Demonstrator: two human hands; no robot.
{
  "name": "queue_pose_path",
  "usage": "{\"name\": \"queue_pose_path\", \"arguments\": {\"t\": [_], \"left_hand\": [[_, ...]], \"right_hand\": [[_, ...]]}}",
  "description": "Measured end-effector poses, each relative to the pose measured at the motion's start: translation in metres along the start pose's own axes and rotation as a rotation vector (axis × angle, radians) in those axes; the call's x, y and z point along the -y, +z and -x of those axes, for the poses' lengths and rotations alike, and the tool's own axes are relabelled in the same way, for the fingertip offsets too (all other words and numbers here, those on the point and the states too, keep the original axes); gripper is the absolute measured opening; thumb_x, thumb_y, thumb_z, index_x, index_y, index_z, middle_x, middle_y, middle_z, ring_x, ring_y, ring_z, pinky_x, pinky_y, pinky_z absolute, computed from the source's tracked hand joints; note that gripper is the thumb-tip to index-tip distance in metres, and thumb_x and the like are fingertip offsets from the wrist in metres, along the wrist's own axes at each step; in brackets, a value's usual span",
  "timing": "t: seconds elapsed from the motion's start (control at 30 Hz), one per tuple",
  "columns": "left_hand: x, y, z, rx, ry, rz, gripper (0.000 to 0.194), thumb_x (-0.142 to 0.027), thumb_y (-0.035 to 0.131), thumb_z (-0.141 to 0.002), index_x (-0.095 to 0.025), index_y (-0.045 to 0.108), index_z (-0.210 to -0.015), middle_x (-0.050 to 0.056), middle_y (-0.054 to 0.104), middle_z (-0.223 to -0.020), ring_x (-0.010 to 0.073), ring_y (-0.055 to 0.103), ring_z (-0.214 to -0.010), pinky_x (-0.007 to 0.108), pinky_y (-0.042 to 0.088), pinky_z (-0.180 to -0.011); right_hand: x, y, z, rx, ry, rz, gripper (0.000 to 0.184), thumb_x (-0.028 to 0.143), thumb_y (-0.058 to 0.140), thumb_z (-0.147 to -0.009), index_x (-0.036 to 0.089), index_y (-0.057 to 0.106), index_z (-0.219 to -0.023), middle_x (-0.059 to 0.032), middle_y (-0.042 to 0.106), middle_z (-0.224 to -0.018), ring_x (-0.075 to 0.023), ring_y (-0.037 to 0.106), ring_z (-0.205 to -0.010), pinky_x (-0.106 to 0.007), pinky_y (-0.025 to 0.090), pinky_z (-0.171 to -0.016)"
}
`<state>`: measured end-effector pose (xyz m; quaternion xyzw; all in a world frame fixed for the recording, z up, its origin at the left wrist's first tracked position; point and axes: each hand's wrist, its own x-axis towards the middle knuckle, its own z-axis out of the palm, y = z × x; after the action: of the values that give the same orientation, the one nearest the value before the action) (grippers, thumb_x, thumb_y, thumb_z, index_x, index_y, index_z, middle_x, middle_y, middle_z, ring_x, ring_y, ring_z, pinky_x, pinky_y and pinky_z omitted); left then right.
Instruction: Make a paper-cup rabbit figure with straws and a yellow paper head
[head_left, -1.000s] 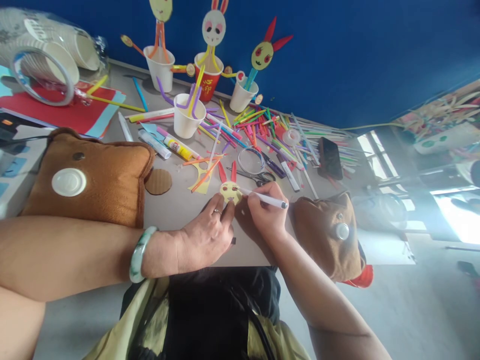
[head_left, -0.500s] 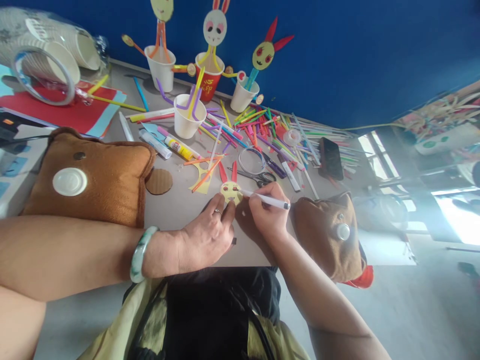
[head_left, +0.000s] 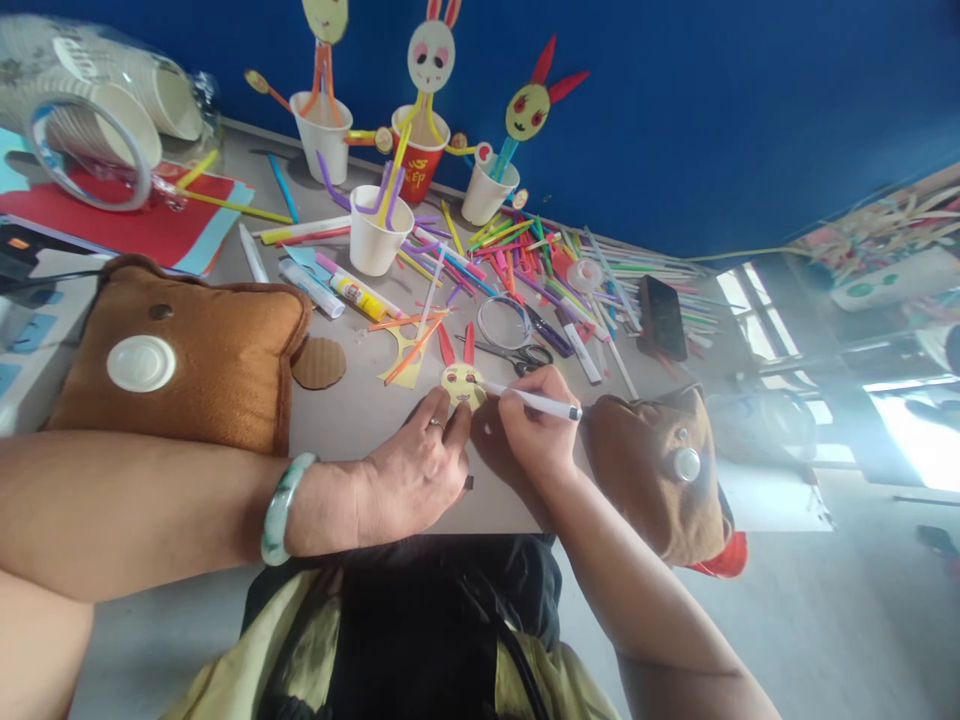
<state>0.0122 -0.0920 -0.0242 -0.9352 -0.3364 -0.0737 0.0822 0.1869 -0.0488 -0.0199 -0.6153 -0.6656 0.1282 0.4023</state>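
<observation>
Grip, right hand [head_left: 544, 432]: closed on 1 white pen [head_left: 551, 405], tip beside 1 eye of the yellow rabbit face [head_left: 460, 386]. Left hand [head_left: 409, 478]: unclenched, fingertips pinning the face (ring worn) to the counter [head_left: 360, 425]. Apparent step: eye detailing, calling for steadiness. Beyond: scissors [head_left: 517, 355].

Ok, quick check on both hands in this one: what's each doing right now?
Left hand: fingertips pressing on the yellow rabbit face cutout.
Right hand: closed on a white marker.
</observation>
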Motion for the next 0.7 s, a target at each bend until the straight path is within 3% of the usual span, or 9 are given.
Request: {"name": "queue_pose_path", "arguments": {"t": [0.23, 0.7], "left_hand": [[-0.0001, -0.0030, -0.0012, -0.011, 0.012, -0.044, 0.045, -0.051, 0.061, -0.087, -0.010, 0.078, -0.090, 0.025, 0.062, -0.131, 0.0425, 0.058, -0.120, 0.054, 0.035, -0.109], [-0.0006, 0.0035, 0.0018, -0.013, 0.009, -0.014, 0.046, -0.049, 0.057, -0.091, -0.009, 0.076, -0.104, 0.025, 0.060, -0.136, 0.0409, 0.056, -0.125, 0.057, 0.034, -0.111]], "right_hand": [[0.0004, -0.0015, 0.0009, -0.030, -0.022, -0.011, 0.010, 0.021, 0.056, -0.073, 0.023, 0.050, -0.066, 0.0055, 0.054, -0.052, -0.0116, 0.047, -0.047, -0.025, 0.040, -0.049], [-0.0012, -0.0003, -0.0002, -0.008, -0.024, -0.007, 0.011, 0.020, 0.056, -0.072, 0.023, 0.049, -0.064, 0.0052, 0.053, -0.053, -0.0112, 0.046, -0.047, -0.025, 0.039, -0.049]]}}
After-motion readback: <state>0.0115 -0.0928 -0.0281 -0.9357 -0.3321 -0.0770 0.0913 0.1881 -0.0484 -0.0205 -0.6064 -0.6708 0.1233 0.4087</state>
